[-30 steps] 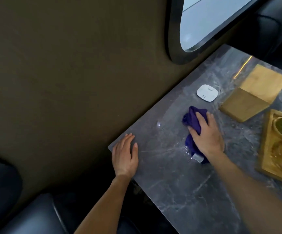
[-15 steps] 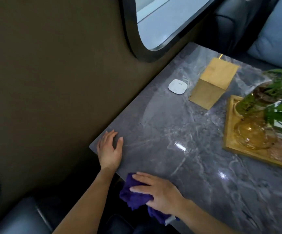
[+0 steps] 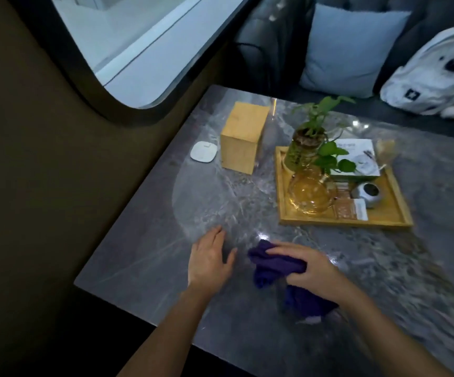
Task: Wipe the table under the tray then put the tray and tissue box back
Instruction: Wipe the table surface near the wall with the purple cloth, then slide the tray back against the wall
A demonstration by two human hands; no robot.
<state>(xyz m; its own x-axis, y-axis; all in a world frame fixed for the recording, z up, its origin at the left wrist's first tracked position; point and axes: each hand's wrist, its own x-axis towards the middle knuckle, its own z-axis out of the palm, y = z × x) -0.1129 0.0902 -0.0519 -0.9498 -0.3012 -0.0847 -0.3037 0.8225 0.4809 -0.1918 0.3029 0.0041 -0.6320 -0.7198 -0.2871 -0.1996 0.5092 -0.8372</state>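
No legible text. Print on white box [image 3: 356, 156] in tray [image 3: 345, 222]: blurred, unreadable. White card [image 3: 360, 209] in tray: unreadable. Backpack [image 3: 432, 77] patch: white cross-like mark, no lettering.

Dim interior, daylight from one side

Pale light enters through the window [image 3: 138, 50] — it glares in small spots on the table [image 3: 262, 237]; the right edge smears with motion blur, and the wall [image 3: 29, 186] sinks into shadow.

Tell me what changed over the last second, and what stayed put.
The right hand pulled the purple cloth back from near the white pad toward the table's near edge, still gripping it. The left hand stays flat. Wooden box and tray unmoved.
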